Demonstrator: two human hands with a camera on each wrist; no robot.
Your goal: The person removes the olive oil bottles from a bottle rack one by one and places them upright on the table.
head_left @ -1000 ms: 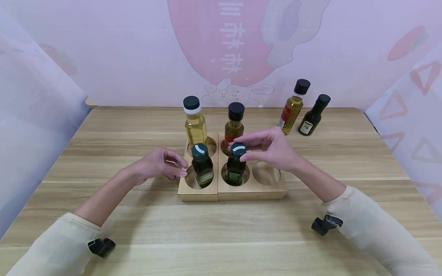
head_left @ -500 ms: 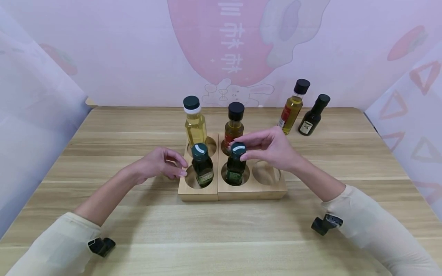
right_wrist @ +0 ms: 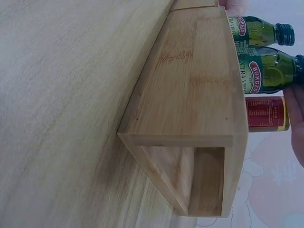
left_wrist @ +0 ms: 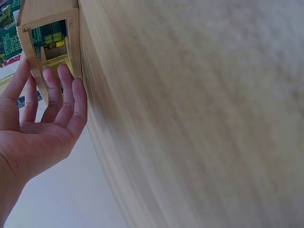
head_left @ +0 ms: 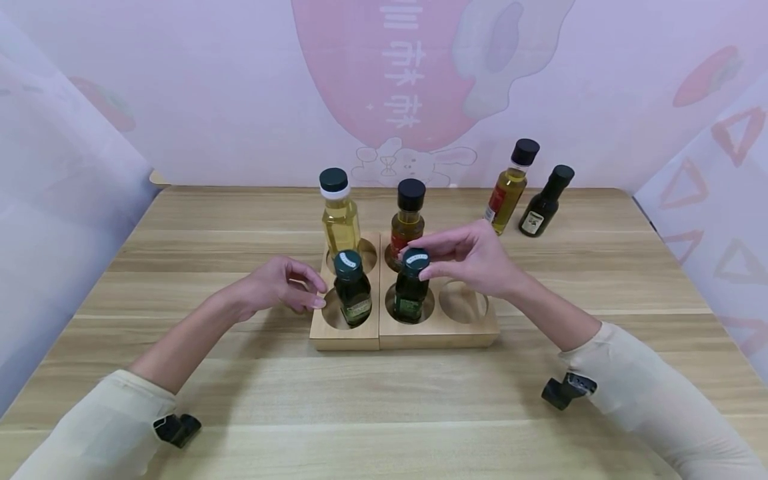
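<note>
A light wooden rack (head_left: 439,341) with round holes stands mid-table, made of two blocks side by side. My right hand (head_left: 474,261) pinches the dark green cap of an olive oil bottle (head_left: 410,293), set in a front hole. In the right wrist view this olive oil bottle (right_wrist: 268,71) bears a Borges label. A second green olive oil bottle (head_left: 354,293) leans in the front left hole. My left hand (head_left: 277,287) rests at the rack's left end, thumb tip on the top edge. In the left wrist view its relaxed fingers reach the hollow end of the rack (left_wrist: 73,42).
In the back holes stand a pale yellow oil bottle (head_left: 341,223) and a black-capped bottle with a red label (head_left: 407,227). Another red-labelled oil bottle (head_left: 505,197) and a small dark bottle (head_left: 540,210) stand at the back right, near the printed backdrop (head_left: 240,93).
</note>
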